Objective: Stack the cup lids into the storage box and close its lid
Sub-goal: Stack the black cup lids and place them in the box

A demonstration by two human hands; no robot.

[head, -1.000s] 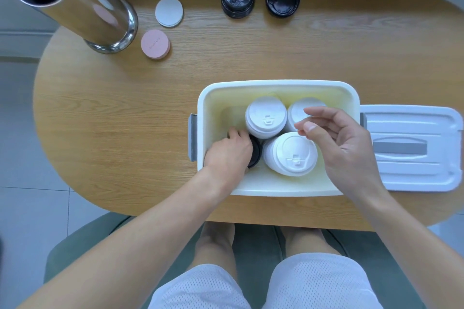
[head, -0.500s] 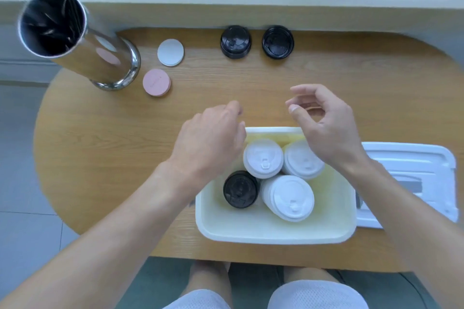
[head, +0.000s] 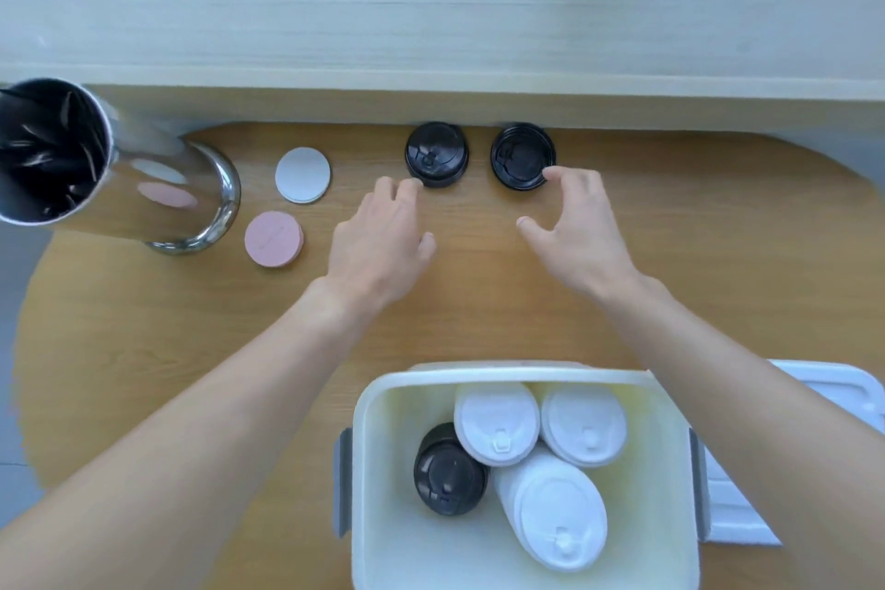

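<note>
The white storage box (head: pixel 378 484) stands at the table's near edge. Inside it are three stacks of white cup lids (head: pixel 498 422) and one stack of black lids (head: pixel 448 474). Its white lid (head: pixel 747 522) lies to the right, partly under my right forearm. Two stacks of black lids sit at the far edge: the left one (head: pixel 436 152) and the right one (head: pixel 522 156). My left hand (head: pixel 378 244) reaches out with spread fingers, fingertips at the left stack's near rim. My right hand (head: pixel 574 235) is spread wide, one fingertip at the right stack's rim. Neither holds anything.
A tall shiny metal cylinder (head: pixel 158 196) with dark contents stands at the far left. A white round coaster stack (head: pixel 302 175) and a pink one (head: pixel 274 239) lie beside it. A pale wooden ledge (head: pixel 431 14) runs behind the table.
Both hands left the box and moved forward across the table to the two black lid stacks. The view tilted up, so the box now sits lower in the frame.
</note>
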